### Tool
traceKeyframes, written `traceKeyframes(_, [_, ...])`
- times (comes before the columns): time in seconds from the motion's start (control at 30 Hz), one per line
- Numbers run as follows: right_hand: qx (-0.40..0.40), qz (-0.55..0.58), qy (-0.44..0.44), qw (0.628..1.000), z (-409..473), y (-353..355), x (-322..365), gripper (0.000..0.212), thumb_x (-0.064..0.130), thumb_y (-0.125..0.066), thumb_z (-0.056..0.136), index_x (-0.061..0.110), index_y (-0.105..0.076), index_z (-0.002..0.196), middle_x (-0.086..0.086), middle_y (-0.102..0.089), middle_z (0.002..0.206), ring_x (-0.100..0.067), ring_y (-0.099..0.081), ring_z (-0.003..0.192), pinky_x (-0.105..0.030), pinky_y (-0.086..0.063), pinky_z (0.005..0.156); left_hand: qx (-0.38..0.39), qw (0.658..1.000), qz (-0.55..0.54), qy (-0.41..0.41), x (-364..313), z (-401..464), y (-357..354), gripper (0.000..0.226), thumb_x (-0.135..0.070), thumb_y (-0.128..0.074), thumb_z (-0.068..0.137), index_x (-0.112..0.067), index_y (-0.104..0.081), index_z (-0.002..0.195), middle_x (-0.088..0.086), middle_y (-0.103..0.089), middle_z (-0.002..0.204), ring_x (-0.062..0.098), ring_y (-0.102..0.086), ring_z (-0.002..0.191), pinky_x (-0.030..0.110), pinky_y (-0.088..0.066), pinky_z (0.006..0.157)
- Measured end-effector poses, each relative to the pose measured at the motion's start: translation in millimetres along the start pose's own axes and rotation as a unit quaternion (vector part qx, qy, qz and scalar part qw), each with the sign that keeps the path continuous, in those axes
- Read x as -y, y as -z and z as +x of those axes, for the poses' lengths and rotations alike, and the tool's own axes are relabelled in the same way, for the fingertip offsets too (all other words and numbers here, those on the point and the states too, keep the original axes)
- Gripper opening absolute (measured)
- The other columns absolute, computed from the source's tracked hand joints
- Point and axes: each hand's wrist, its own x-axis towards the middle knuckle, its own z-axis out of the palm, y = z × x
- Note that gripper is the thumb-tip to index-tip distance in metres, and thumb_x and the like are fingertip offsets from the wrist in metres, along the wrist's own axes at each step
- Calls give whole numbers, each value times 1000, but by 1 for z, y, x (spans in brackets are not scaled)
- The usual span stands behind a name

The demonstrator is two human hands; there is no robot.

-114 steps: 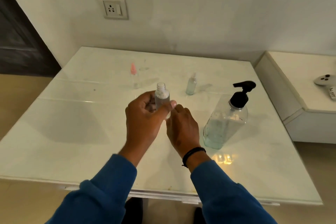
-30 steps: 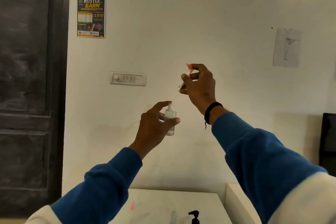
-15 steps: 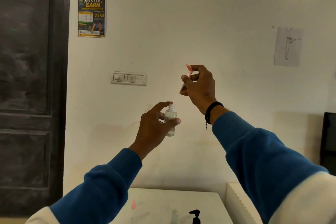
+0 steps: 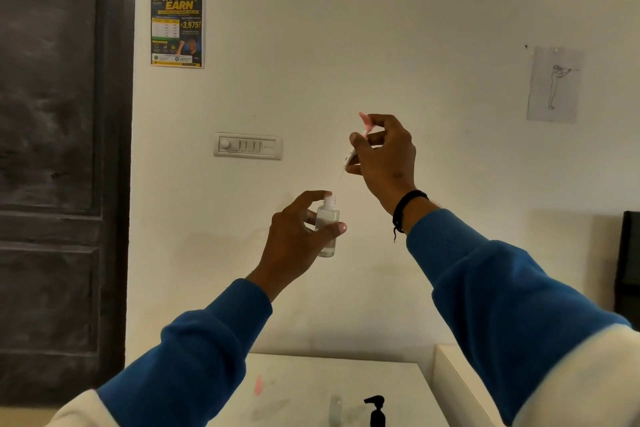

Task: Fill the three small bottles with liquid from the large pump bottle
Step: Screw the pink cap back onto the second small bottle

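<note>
While both arms are raised in front of the wall (image 4: 346, 45), well above the table (image 4: 301, 378), there is plain open air around the hands: the door (image 4: 62, 149) stands off to the left, the switch plate (image 4: 248, 146) sits on the wall behind and left of the hands, and the table's far edge meets the wall below. The left hand (image 4: 298, 239) grips a small bottle (image 4: 327, 225), thumb across its front and forefinger curled by its open neck; the bottle is upright, clear, uncapped, with clear liquid in it, though I cannot tell the level. The right hand (image 4: 384, 156), up and to the right, pinches a pink-topped cap (image 4: 363, 123) whose thin tube (image 4: 341, 175) slants down toward the bottle's mouth, its tip just above it. Down on the table I can see a second small bottle (image 4: 335, 409), a pink cap (image 4: 258, 385) of a third, and the black pump (image 4: 376, 409) of the big bottle.
</note>
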Motion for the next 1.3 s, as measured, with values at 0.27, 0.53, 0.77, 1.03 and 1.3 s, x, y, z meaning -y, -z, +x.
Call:
traceKeyframes(0.27, [39, -19, -15, 999, -5, -2, -7, 35, 12, -68, 98, 14, -57, 132, -9, -67, 99, -21, -74, 65, -26, -63, 59, -3, 1000, 8, -4, -1, -1, -1, 53, -38, -82, 79, -36, -58, 126, -5, -70, 90, 11, -67, 75, 28, -60, 66])
traceKeyframes(0.53, [76, -56, 20, 995, -15, -8, -8, 40, 17, -73, 95, 15, -57, 131, 5, -67, 87, -17, -73, 65, -25, -63, 60, -12, 1000, 20, -15, -6, 1, -1, 54, -40, -80, 81, -29, -58, 129, -4, -68, 95, 9, -65, 78, 24, -56, 69])
traceKeyframes(0.77, [84, -76, 26, 993, -25, -12, -13, 43, 22, -76, 92, 19, -58, 131, 11, -64, 86, -20, -72, 78, -42, -64, 76, -19, 999, 25, -17, -5, -1, 0, 56, -41, -80, 81, -27, -58, 131, -4, -68, 94, 5, -65, 76, 20, -54, 66])
traceKeyframes(1.03, [95, -111, 37, 989, -38, -14, -16, 39, 25, -72, 95, 21, -58, 131, 12, -62, 87, -4, -64, 76, -8, -46, 64, -25, 999, 39, -22, -2, 0, -4, 59, -45, -79, 80, -25, -58, 132, 2, -75, 104, 15, -70, 84, 43, -60, 82])
traceKeyframes(1.3, [96, -152, 19, 984, -48, -19, -17, 39, 25, -69, 97, 16, -58, 134, -2, -68, 105, -15, -64, 91, -19, -49, 76, -24, 998, 55, -21, 2, -2, -7, 59, -42, -79, 81, -23, -58, 132, -5, -70, 91, 17, -69, 83, 46, -60, 82])
